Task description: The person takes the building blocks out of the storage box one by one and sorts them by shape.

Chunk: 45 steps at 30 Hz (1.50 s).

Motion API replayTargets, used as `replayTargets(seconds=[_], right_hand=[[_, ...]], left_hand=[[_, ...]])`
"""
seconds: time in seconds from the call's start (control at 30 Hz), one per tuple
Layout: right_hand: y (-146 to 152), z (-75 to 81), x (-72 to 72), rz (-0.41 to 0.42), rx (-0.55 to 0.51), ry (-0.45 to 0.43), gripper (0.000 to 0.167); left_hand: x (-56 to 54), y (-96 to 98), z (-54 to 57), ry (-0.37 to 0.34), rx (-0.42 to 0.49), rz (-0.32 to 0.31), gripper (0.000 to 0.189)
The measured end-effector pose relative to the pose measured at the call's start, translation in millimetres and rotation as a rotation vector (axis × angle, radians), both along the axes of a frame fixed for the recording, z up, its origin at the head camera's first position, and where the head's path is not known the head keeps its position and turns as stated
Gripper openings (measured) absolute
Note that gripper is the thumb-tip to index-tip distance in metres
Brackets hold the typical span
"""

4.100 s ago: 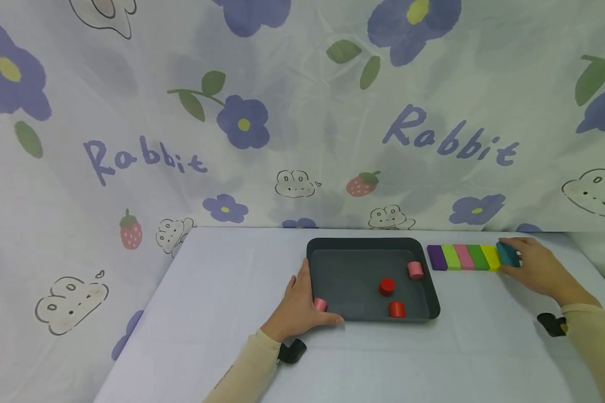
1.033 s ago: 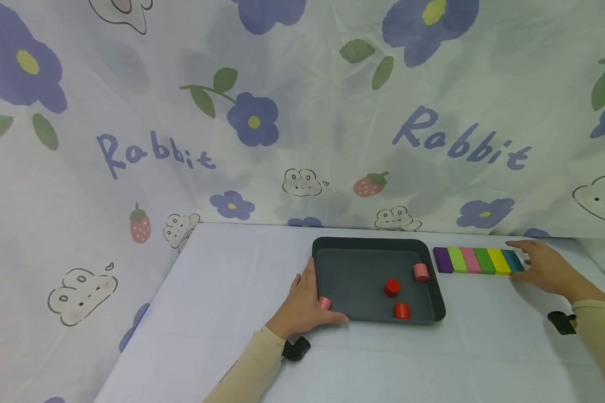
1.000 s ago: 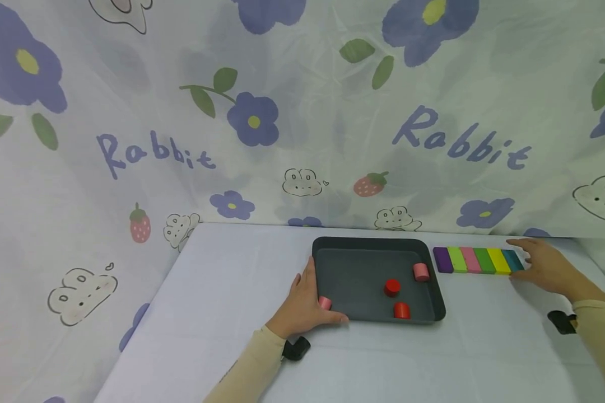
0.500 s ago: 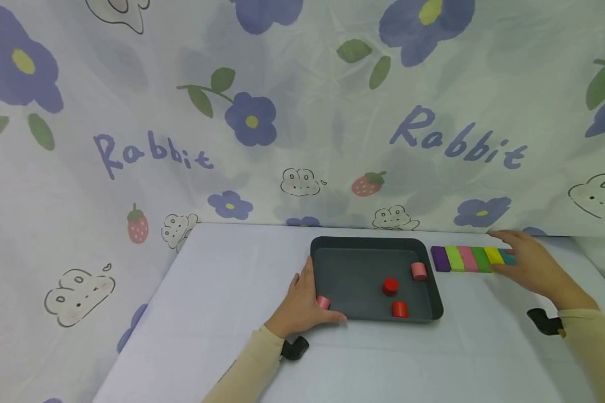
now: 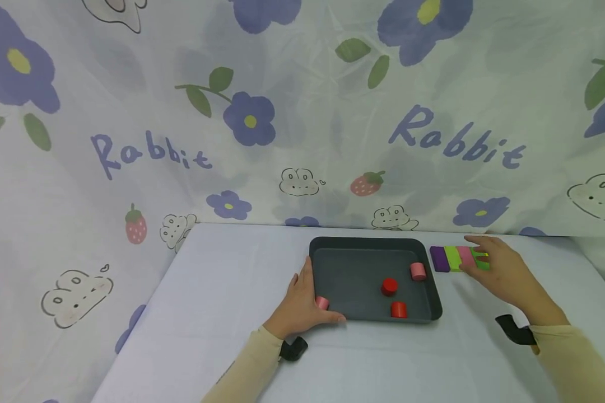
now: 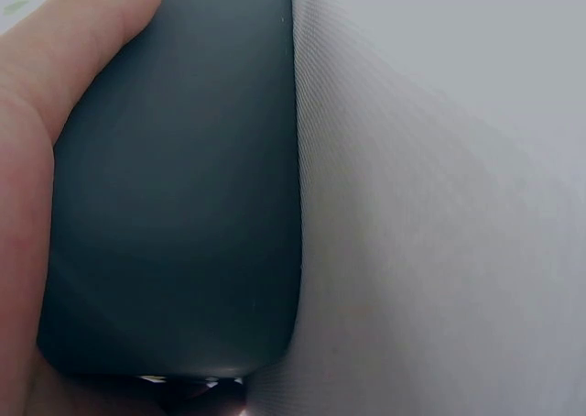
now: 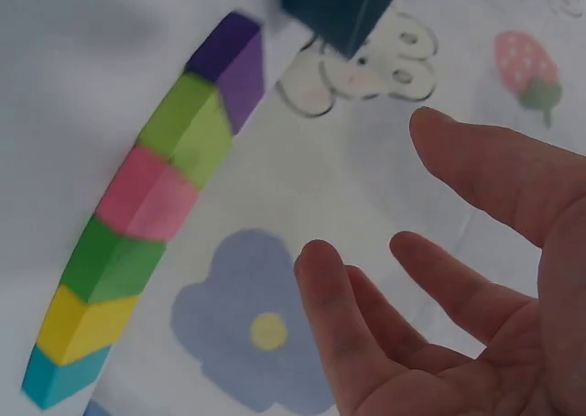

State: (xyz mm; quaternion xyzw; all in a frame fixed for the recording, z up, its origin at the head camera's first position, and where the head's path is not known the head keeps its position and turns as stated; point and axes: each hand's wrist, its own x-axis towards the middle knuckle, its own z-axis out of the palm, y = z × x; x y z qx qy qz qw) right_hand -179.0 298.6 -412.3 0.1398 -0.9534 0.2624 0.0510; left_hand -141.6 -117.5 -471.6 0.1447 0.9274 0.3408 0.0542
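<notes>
My left hand (image 5: 299, 308) rests against the front left corner of a dark grey tray (image 5: 368, 243), fingers straight along its left side and thumb along the front edge. The left wrist view shows the tray's outer wall (image 6: 183, 178) beside that hand. Over a row of coloured blocks hovers my right hand (image 5: 506, 274), fingers spread and holding nothing. The row runs purple (image 7: 243, 63), light green (image 7: 188, 130), pink (image 7: 148, 196), green (image 7: 114, 258), yellow (image 7: 87, 324) and blue (image 7: 64, 375). In the head view, the hand covers the blue block.
Inside the tray lie two red cylinders (image 5: 390, 286) and two pink cylinders (image 5: 418, 271), one partly behind the left hand. A white cloth covers the table (image 5: 222, 291). Behind it hangs a patterned curtain (image 5: 327, 129) with flowers and rabbits.
Earlier my right hand held the blue block at the row's right end, then let go. It has since moved left above the row. The left hand stays at the tray.
</notes>
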Motion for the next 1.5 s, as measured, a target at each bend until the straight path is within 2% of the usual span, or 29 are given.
replayTargets(seconds=[0.17,0.4,0.53,0.73,1.0,1.2,1.5], right_hand=[[-21.9,1.7,8.6,0.001,-0.049,0.007,0.062],[-46.8,-2.3,17.1,-0.024,-0.046,-0.024,0.062],[-58.8,-0.4,19.0,-0.018,-0.051,0.000,0.061],[-74.4,2.7,18.4,-0.026,-0.047,0.030,0.060],[-92.1,4.1,15.3,-0.051,-0.042,-0.018,0.061],[-103.1,-2.1,14.4,-0.054,-0.012,-0.051,0.062],[-108.8,-7.5,14.5,-0.035,0.061,-0.045,0.062]], left_hand=[[-0.4,0.6,0.0,0.003,0.000,0.003,0.148],[-3.0,2.7,-1.3,0.003,-0.002,-0.006,0.149],[-2.8,3.6,-2.5,0.005,-0.007,-0.006,0.149],[-1.7,4.2,-2.6,-0.001,-0.002,-0.009,0.148],[-2.0,4.3,-0.4,-0.003,-0.003,-0.003,0.148],[-1.5,2.0,-1.3,0.002,-0.005,-0.001,0.148],[-0.7,-0.1,-1.2,0.006,-0.002,0.000,0.149]])
